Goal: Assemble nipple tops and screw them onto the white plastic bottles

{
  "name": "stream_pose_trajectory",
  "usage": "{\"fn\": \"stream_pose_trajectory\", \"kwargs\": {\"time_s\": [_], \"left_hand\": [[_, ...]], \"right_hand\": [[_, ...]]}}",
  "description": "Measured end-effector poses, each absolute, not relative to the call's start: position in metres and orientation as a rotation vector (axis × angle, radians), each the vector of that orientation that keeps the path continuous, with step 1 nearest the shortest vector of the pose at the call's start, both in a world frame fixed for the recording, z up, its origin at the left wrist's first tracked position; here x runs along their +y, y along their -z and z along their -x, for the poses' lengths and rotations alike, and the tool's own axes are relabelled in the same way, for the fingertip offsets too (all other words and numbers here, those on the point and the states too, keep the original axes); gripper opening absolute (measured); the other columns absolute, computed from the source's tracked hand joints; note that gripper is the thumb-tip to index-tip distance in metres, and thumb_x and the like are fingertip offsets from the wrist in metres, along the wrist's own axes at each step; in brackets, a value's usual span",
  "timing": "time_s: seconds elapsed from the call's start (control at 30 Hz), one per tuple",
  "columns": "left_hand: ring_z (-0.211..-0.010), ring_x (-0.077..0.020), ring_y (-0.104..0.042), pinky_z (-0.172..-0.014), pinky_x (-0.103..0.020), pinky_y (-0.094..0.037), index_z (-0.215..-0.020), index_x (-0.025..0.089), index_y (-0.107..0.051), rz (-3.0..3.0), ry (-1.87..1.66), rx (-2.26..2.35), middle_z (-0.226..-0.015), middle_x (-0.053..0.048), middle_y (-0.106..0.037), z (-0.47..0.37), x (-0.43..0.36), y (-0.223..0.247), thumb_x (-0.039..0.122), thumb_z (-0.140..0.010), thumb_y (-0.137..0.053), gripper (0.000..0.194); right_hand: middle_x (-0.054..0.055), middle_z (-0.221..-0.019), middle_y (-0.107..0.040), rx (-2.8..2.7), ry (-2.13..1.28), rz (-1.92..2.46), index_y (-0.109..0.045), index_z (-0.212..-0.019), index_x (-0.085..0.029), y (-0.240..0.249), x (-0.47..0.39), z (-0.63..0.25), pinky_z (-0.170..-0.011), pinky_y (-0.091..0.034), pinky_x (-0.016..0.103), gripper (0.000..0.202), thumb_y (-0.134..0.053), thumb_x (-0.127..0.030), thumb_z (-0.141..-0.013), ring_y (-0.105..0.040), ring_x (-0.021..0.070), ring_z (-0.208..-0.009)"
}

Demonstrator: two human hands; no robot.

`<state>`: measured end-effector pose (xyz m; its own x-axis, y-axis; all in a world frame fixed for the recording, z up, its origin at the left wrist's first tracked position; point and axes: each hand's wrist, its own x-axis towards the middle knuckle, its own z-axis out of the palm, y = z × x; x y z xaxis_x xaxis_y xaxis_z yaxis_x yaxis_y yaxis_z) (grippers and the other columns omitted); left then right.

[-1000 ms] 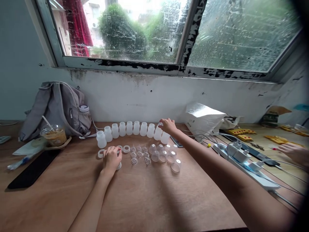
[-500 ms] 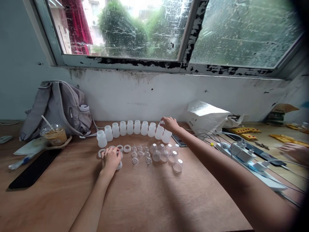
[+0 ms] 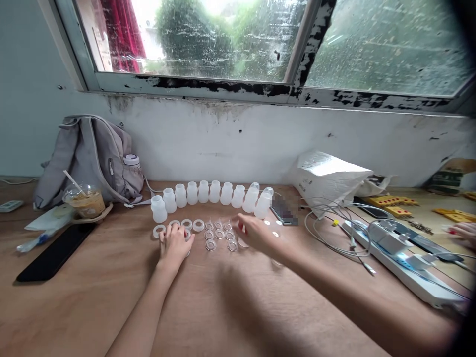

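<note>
My left hand (image 3: 176, 244) rests over the white rings (image 3: 199, 225) on the table, fingers bent and apart, covering some of them. My right hand (image 3: 252, 231), smeared by motion, is above the table between the small clear rings (image 3: 210, 245) and the clear domed caps; its fingers cannot be made out. It hides most of the caps, though a cap (image 3: 275, 234) shows partly behind it. Beyond both hands, several frosted white bottles (image 3: 203, 192) stand upright in a curved row. Clear domed tops show on the two rightmost bottles (image 3: 263, 204).
A grey backpack (image 3: 92, 158), an iced drink cup (image 3: 85, 201) and a black slab (image 3: 52, 253) are at left. On the right are a phone (image 3: 284, 214), a white bag (image 3: 330, 178), cables and a power strip (image 3: 401, 263). Another person's hand (image 3: 464, 232) shows at far right.
My right hand has drawn back from the bottle row, down and left toward the rings and caps. A clear domed top now shows on the second bottle from the right. My left hand stays over the white rings.
</note>
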<state>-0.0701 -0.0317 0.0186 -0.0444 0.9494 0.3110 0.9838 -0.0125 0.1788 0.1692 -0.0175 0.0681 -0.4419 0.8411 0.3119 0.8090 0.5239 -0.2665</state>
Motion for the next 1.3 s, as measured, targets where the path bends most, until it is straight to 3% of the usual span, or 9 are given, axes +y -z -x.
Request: {"fn": "stream_pose_trajectory", "kwargs": {"time_s": [0.1,0.23,0.53,0.63,0.8,0.93,1.07,1.3], "left_hand": [[-0.089,-0.0258,-0.05,-0.075,-0.04,-0.035,-0.068,0.019,-0.059,2.101,0.542,-2.082,-0.088,-0.007,-0.059,0.069,-0.033,-0.017,0.036,-0.074,-0.052,0.019],[-0.089,-0.0262,-0.05,-0.072,-0.038,-0.038,-0.066,0.019,-0.057,2.107,0.567,-2.036,-0.088,-0.008,-0.058,0.067,-0.033,-0.013,0.029,-0.074,-0.052,0.014],[-0.091,-0.0216,-0.055,-0.079,-0.035,-0.043,-0.074,0.02,-0.047,2.297,1.159,-1.717,-0.092,-0.006,-0.059,0.047,-0.039,-0.015,0.027,-0.082,-0.048,0.012],[-0.093,-0.0201,-0.056,-0.08,-0.033,-0.044,-0.076,0.02,-0.045,2.449,1.268,-1.537,-0.096,-0.006,-0.06,0.039,-0.047,-0.018,0.028,-0.083,-0.049,0.011],[-0.086,-0.019,-0.06,-0.072,-0.031,-0.048,-0.088,0.02,-0.044,2.657,1.221,-1.232,-0.094,-0.006,-0.062,0.027,-0.057,-0.015,0.033,-0.08,-0.056,0.02],[-0.08,-0.0177,-0.061,-0.07,-0.03,-0.051,-0.101,0.02,-0.043,2.754,1.229,-1.173,-0.091,-0.006,-0.063,0.015,-0.061,-0.007,0.042,-0.077,-0.057,0.035],[-0.089,-0.0183,-0.06,-0.077,-0.03,-0.05,-0.113,0.02,-0.04,2.868,1.166,-1.32,-0.101,-0.007,-0.061,0.005,-0.063,-0.001,0.042,-0.077,-0.057,0.045],[-0.093,-0.0215,-0.056,-0.082,-0.035,-0.046,-0.105,0.019,-0.051,3.024,0.99,-1.36,-0.101,-0.007,-0.061,0.0,-0.06,0.003,0.038,-0.074,-0.062,0.039]], "right_hand": [[0.003,-0.069,-0.063,-2.273,-0.241,1.43,-0.049,-0.108,-0.016,-0.03,-0.047,-0.165,-0.054,-0.039,0.026,0.026,-0.045,-0.026,-0.084,-0.058,0.017,-0.058],[0.002,-0.066,-0.061,-2.079,-0.353,1.523,-0.048,-0.104,-0.017,0.0,-0.054,-0.169,-0.054,-0.041,0.026,0.023,-0.043,-0.028,-0.084,-0.058,0.0166,-0.057],[0.001,-0.061,-0.058,-2.073,-0.408,1.406,-0.058,-0.093,-0.016,0.008,-0.047,-0.174,-0.052,-0.04,0.024,0.02,-0.046,-0.028,-0.084,-0.053,0.0141,-0.053],[0.002,-0.067,-0.056,-2.132,-0.424,1.267,-0.059,-0.091,-0.018,0.006,-0.056,-0.176,-0.053,-0.04,0.022,0.016,-0.047,-0.027,-0.083,-0.051,0.0116,-0.054],[0.004,-0.078,-0.057,-2.257,-0.47,1.147,-0.059,-0.093,-0.02,0.002,-0.066,-0.175,-0.06,-0.041,0.023,0.016,-0.051,-0.023,-0.08,-0.054,0.0144,-0.07],[0.003,-0.075,-0.058,-2.108,-0.605,1.123,-0.057,-0.095,-0.018,0.0,-0.064,-0.175,-0.059,-0.043,0.024,0.018,-0.049,-0.017,-0.079,-0.053,0.0131,-0.064],[0.003,-0.075,-0.062,-1.882,-0.696,1.218,-0.059,-0.087,-0.018,-0.001,-0.059,-0.175,-0.057,-0.043,0.024,0.016,-0.045,-0.015,-0.08,-0.055,0.0133,-0.062],[0.003,-0.075,-0.064,-1.78,-0.769,1.241,-0.06,-0.084,-0.018,0.0,-0.058,-0.175,-0.056,-0.044,0.025,0.016,-0.045,-0.016,-0.079,-0.055,0.0139,-0.061]]}}
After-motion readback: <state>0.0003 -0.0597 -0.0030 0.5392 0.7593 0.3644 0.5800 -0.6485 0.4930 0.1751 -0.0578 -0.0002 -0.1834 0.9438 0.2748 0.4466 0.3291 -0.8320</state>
